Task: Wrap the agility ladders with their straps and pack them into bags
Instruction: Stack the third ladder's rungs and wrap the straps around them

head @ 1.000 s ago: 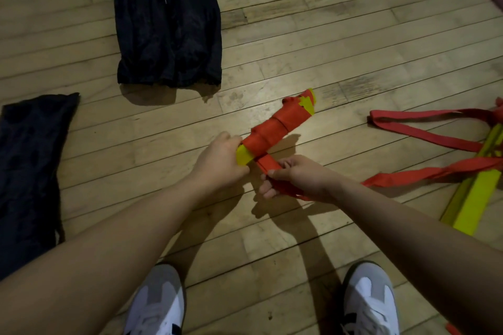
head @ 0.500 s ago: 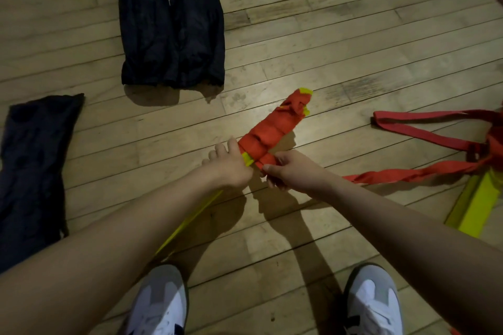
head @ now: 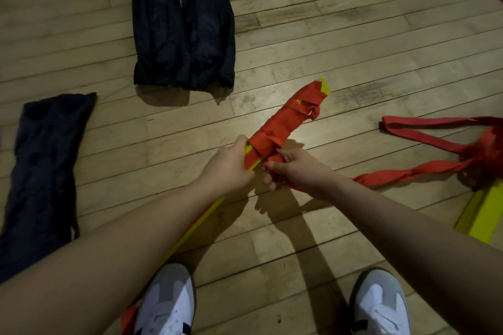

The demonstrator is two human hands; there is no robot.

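A bundle of yellow ladder rungs [head: 285,124] is wound in red strap and held slanted above the wooden floor, its far end pointing up and right. My left hand [head: 228,164] grips the bundle's lower part, where bare yellow shows. My right hand [head: 295,168] pinches the red strap [head: 386,175] just beside the bundle; the strap trails off to the right along the floor. More yellow rung and red strap run down under my left forearm toward my shoes.
Two dark bags [head: 185,24] lie side by side at the top centre, and a third dark bag [head: 40,160] lies at the left. A second ladder with yellow rungs [head: 481,212] and tangled red straps [head: 484,144] sits at the right edge. My white shoes [head: 166,302] are below.
The bundle has turned in my hands and its far end has lifted a little. My left hand has re-gripped lower on it, and my right hand still pulls the strap at the bundle's side.
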